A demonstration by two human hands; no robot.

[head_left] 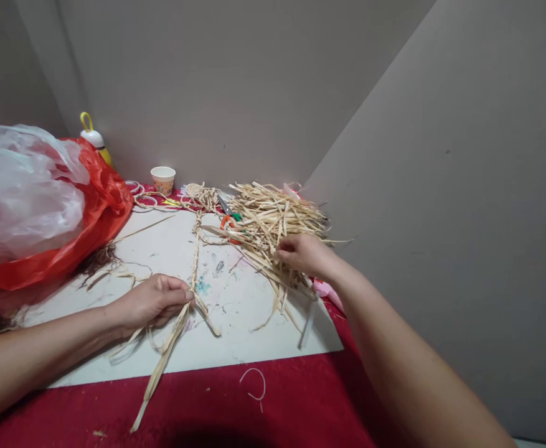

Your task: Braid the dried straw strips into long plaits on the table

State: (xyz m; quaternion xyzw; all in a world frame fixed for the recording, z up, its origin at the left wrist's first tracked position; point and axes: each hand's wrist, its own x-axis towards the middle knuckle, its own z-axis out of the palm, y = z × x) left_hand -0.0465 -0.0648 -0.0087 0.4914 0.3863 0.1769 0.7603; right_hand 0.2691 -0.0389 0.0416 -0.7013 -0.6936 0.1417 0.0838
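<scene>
My left hand (163,298) pinches the lower end of a narrow straw braid (195,258). Loose straw ends (165,358) hang from under its fingers toward the front edge of the white board (240,339). The braid runs away from me, its far end near the scissors. On the right, my right hand (307,254) is over a heap of dry straw strands (277,211), its thumb and fingers closed among them. Exactly which strands it grips is partly hidden. Scissors with orange and green handles (228,221) lie at the heap's left side, partly covered.
A red plastic bag (109,205) with a clear bag (25,186) stands at left, before a yellow-and-white bottle (96,138). A paper cup (163,180) and coiled cord (149,200) sit at the back. Grey walls (226,81) enclose the red-covered table (198,410). A thin white wire (262,382) lies in front.
</scene>
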